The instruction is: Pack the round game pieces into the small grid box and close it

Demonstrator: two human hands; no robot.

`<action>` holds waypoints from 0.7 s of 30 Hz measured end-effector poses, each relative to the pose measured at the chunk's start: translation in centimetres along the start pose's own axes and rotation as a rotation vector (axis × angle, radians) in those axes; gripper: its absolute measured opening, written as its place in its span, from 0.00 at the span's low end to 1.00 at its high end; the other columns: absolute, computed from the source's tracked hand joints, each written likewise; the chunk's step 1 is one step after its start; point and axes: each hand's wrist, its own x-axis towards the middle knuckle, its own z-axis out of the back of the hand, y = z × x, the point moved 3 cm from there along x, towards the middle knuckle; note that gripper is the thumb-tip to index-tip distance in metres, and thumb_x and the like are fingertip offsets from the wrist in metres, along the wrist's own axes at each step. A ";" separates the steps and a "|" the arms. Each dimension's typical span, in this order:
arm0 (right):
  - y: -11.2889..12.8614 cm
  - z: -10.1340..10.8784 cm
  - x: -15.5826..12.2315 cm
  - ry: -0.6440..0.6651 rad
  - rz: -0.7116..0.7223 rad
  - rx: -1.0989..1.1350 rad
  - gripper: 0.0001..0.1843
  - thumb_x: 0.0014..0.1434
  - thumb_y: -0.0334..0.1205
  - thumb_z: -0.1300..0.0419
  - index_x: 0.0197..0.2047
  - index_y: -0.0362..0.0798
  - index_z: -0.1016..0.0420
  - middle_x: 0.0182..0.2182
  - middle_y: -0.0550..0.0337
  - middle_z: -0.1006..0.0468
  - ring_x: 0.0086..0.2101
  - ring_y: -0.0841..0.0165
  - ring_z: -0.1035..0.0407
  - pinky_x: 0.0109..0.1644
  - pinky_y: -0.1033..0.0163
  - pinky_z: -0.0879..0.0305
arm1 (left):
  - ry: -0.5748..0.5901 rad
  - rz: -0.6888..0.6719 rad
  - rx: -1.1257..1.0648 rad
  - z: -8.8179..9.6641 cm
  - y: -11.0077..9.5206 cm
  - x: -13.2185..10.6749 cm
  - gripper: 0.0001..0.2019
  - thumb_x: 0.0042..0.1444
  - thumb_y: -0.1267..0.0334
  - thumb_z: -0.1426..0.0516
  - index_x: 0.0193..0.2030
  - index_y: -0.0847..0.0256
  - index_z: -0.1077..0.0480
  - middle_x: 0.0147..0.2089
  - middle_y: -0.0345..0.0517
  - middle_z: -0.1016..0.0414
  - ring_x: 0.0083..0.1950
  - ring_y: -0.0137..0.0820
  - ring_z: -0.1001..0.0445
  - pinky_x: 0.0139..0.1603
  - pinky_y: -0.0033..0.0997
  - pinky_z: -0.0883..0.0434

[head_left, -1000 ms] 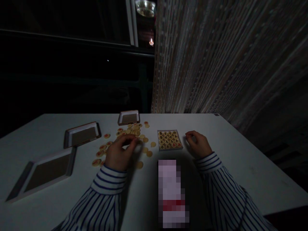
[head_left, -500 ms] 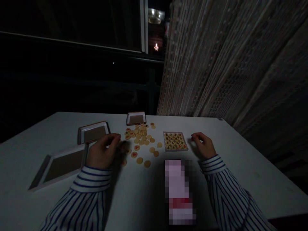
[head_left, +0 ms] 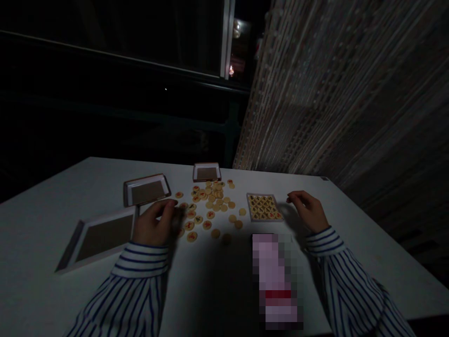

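My left hand (head_left: 154, 222) hovers at the left edge of a scatter of round xiangqi pieces (head_left: 210, 214). Its fingers curl toward the thumb in a pinch; whether anything is between the tips is hidden. Several pieces show red or black characters, while others lie blank side up. On the right, my right hand (head_left: 310, 213) is held with thumb and fingertips together, just beside a shallow square box (head_left: 248, 209) filled with rows of pieces, mostly black-marked, with a few red ones at its near right. I cannot make out anything in that hand.
Shallow lidless trays stand left and behind the pieces: a large one (head_left: 80, 234), a middle one (head_left: 128, 189) and a small one (head_left: 195, 173). A pixelated phone-like object (head_left: 273, 276) lies between my forearms. A bead curtain (head_left: 280, 93) hangs behind the white table (head_left: 210, 290).
The view has shifted, so the table and everything on it sit farther right. More marked pieces show beside my left hand. Both hands keep nearly the same pose.
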 end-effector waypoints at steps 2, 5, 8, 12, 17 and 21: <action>0.8 -0.1 0.1 0.011 0.022 0.003 0.14 0.54 0.47 0.47 0.32 0.44 0.29 0.28 0.56 0.25 0.32 0.67 0.31 0.40 0.60 0.37 | -0.004 -0.040 0.010 0.1 0.2 -0.1 0.16 0.53 0.50 0.51 0.34 0.57 0.28 0.33 0.43 0.24 0.37 0.34 0.27 0.40 0.32 0.31; 2.0 -0.5 0.1 0.035 0.055 0.017 0.14 0.54 0.47 0.47 0.32 0.44 0.29 0.27 0.57 0.25 0.32 0.67 0.31 0.41 0.60 0.36 | -0.004 -0.052 0.048 0.4 0.5 -0.2 0.16 0.53 0.51 0.51 0.35 0.57 0.28 0.35 0.44 0.24 0.38 0.34 0.27 0.38 0.32 0.31; 3.4 -1.1 0.1 0.068 0.080 0.004 0.15 0.55 0.47 0.47 0.32 0.44 0.29 0.27 0.57 0.25 0.32 0.67 0.31 0.40 0.60 0.36 | -0.020 -0.083 0.091 0.8 0.6 -0.3 0.15 0.54 0.52 0.51 0.36 0.57 0.28 0.37 0.44 0.24 0.38 0.35 0.27 0.40 0.33 0.32; 5.0 -2.1 0.2 0.144 0.124 -0.047 0.14 0.55 0.46 0.47 0.33 0.45 0.28 0.28 0.57 0.24 0.33 0.67 0.30 0.39 0.61 0.35 | -0.041 -0.108 0.108 1.2 0.6 -0.4 0.16 0.54 0.53 0.51 0.38 0.59 0.28 0.36 0.44 0.24 0.37 0.33 0.26 0.40 0.31 0.31; 6.4 -3.6 0.2 0.241 0.168 -0.114 0.14 0.56 0.46 0.48 0.34 0.46 0.27 0.30 0.57 0.23 0.34 0.66 0.30 0.36 0.63 0.34 | -0.051 -0.125 0.120 1.3 0.6 -0.4 0.15 0.54 0.56 0.52 0.38 0.61 0.28 0.37 0.45 0.24 0.38 0.32 0.26 0.40 0.29 0.31; 7.5 -4.5 0.1 0.308 0.215 -0.143 0.13 0.56 0.45 0.49 0.35 0.46 0.27 0.30 0.59 0.23 0.32 0.68 0.29 0.36 0.64 0.34 | -0.061 -0.125 0.118 1.5 0.6 -0.4 0.16 0.54 0.56 0.52 0.38 0.62 0.28 0.38 0.46 0.24 0.39 0.33 0.26 0.42 0.30 0.31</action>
